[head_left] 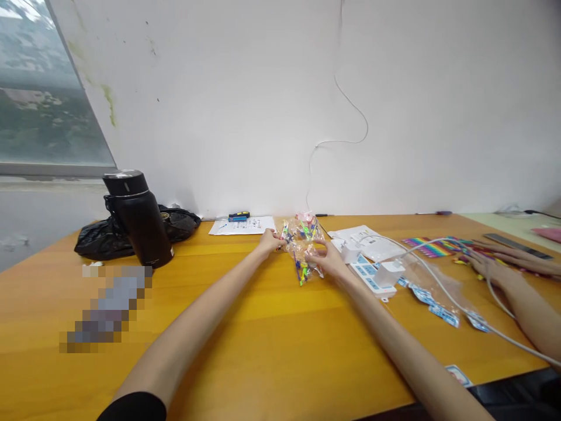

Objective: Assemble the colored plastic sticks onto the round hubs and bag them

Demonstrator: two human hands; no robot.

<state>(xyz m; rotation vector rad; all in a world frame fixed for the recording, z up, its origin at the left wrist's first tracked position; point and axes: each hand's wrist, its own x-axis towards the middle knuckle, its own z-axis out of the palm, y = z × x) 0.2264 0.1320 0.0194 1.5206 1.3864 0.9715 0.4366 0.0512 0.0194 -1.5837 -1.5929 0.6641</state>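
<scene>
Both my arms reach out over the orange wooden table (263, 327). My left hand (270, 241) pinches the left edge of a clear plastic bag (302, 240) filled with small colourful items. My right hand (326, 258) grips the same bag from the right and lower side, fingers curled. The bag is held just above the table, near its far middle.
A black flask (140, 219) stands at the left before a black bag (105, 237). A paper sheet (242, 225) lies by the wall. A white power strip (370, 273) with chargers and a cable sits right of my hands. Another person's hands (495, 263) rest on rainbow items (432, 245).
</scene>
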